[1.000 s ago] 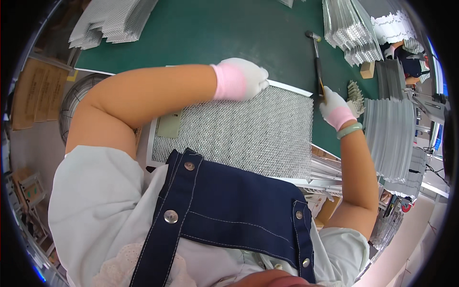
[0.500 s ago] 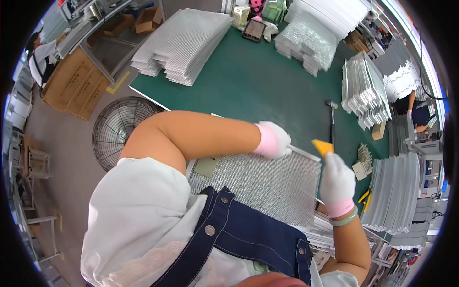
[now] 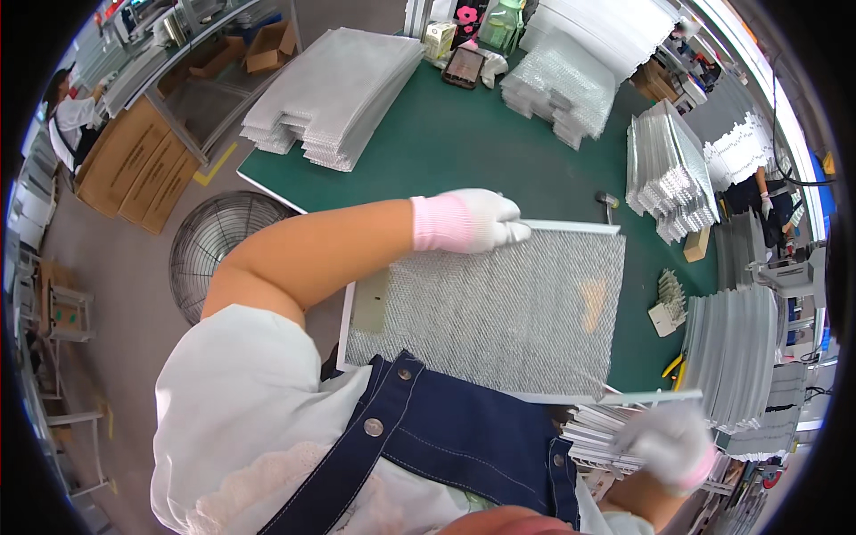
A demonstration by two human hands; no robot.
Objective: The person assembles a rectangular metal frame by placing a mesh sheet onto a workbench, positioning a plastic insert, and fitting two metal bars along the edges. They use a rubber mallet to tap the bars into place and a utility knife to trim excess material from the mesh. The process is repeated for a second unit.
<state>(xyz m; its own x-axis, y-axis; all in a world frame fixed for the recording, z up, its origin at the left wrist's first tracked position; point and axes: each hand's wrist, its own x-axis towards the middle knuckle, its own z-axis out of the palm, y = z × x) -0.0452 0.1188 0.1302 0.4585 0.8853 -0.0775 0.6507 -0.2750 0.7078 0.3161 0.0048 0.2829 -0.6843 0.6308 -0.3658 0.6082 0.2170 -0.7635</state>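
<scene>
A silver mesh filter panel (image 3: 490, 312) stands in front of my body, with pale frame strips along several edges. My left hand (image 3: 486, 221), in a white glove with a pink cuff, is closed on the far edge strip (image 3: 571, 227). At the lower right my gloved right hand (image 3: 664, 446) is smeared by motion. It is close to a pale strip (image 3: 655, 397) that juts past the panel's near right corner; whether it holds anything cannot be made out. A pale orange patch (image 3: 593, 303) shows at the mesh's right side, on or behind it.
On the green table (image 3: 446, 160) lie stacked mesh sheets (image 3: 334, 89), bubble-wrapped sheets (image 3: 562, 85) and a hammer (image 3: 607, 200), its handle hidden by the panel. Yellow-handled pliers (image 3: 678, 367) and stacked panels (image 3: 731, 352) are at right. A floor fan (image 3: 223, 254) stands left.
My left hand has moved left and away from me, and the panel's far edge now covers the hammer handle. My right hand has dropped toward me, without the yellow wedge-shaped tool visible in it.
</scene>
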